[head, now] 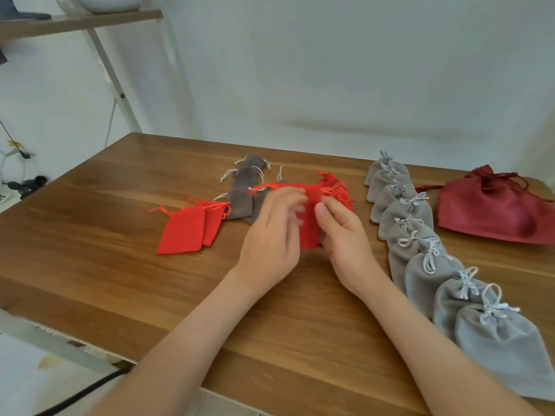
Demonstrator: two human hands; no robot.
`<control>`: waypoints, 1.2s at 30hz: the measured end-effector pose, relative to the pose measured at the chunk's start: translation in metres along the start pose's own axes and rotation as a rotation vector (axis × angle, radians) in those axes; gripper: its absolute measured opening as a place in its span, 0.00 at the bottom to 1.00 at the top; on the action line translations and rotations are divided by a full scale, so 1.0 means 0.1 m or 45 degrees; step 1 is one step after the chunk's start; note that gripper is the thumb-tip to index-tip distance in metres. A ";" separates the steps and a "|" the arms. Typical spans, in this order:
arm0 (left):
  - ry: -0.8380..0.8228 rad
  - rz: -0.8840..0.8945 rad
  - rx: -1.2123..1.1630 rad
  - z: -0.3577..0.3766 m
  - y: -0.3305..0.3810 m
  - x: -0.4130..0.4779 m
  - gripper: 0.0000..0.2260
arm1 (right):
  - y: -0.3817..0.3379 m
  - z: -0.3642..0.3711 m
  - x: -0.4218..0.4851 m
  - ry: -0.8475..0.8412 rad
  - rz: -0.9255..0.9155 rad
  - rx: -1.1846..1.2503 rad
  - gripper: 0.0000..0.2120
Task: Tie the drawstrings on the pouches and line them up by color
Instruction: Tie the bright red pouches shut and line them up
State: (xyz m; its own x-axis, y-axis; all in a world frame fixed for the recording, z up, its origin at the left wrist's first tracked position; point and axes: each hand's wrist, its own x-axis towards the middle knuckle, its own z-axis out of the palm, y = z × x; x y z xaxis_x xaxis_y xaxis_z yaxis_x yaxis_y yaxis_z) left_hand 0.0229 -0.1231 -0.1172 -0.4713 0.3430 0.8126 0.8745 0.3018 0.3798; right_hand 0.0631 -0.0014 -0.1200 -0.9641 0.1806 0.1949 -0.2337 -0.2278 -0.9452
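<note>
Pinching the right edge of a red pouch [309, 226] with the right hand [345, 238], thumb [322, 213] pressed flat on the front of the cloth, the other fingers tucked behind it and mostly hidden. Curling the fingers [289, 201] of the left hand [270, 238] close together over the upper left corner of the same pouch, blurred; cloth or cord under those tips, cannot tell. Holding the red pouch between both hands with its mouth turned away, on the wooden table [120, 280] or just above it, not clear which, with an orange-red drawstring [258, 187] trailing from its top to the left.

Just behind the red pouch and slightly right: a small heap of more red pouches [333, 183], cords tangled. Behind and to its left: several brown-grey pouches [244, 178] with pale cords, overlapping in a loose line, the nearest partly hidden by the left hand. Farther left of the red pouch: two flat red pouches [183, 232], one overlapping the other, cords loose at the far end. Right of the red pouch, beside the right forearm: a row of light grey pouches [420, 256], each overlapping the next, necks gathered and tied in white bows. Beyond that row, well right of the red pouch: a larger dark red bag [492, 214], neck drawn in. Far up and left of the red pouch: a wooden shelf [81, 22] against the white wall.
</note>
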 end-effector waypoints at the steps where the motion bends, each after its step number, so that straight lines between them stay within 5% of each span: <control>1: 0.128 -0.064 0.062 0.02 -0.01 0.04 0.12 | 0.01 0.00 0.01 0.032 0.016 -0.035 0.09; 3: 0.237 -0.204 0.199 0.08 -0.04 0.06 0.14 | 0.01 0.00 0.01 0.048 0.028 -0.128 0.09; 9: -0.063 -0.703 -0.046 0.16 -0.19 0.00 0.12 | 0.01 0.01 0.02 0.101 0.074 -0.204 0.09; 20: -0.120 -0.688 0.241 0.10 -0.06 0.03 0.16 | 0.03 -0.05 0.04 0.182 -0.155 -0.280 0.11; 25: -0.016 -0.756 0.130 0.08 -0.15 -0.01 0.26 | -0.05 -0.14 0.09 0.190 -0.115 0.306 0.13; 28: -0.144 -0.691 0.134 0.07 -0.15 -0.05 0.24 | -0.08 -0.20 0.09 0.226 -0.086 0.444 0.14; 33: -0.221 -0.636 0.046 0.04 -0.17 -0.06 0.18 | -0.09 -0.20 0.03 0.212 -0.161 0.080 0.10; 36: -0.283 -0.665 -0.286 0.05 -0.20 -0.06 0.09 | -0.09 -0.18 -0.01 0.112 -0.147 -0.181 0.02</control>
State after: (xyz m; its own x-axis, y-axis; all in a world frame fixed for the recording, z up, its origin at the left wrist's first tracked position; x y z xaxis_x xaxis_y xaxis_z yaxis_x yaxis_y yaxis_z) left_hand 0.0075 -0.1267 -0.1314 -0.8359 0.3851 0.3910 0.5126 0.2933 0.8070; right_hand 0.0681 0.0175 -0.1163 -0.9157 0.2819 0.2863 -0.3157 -0.0643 -0.9467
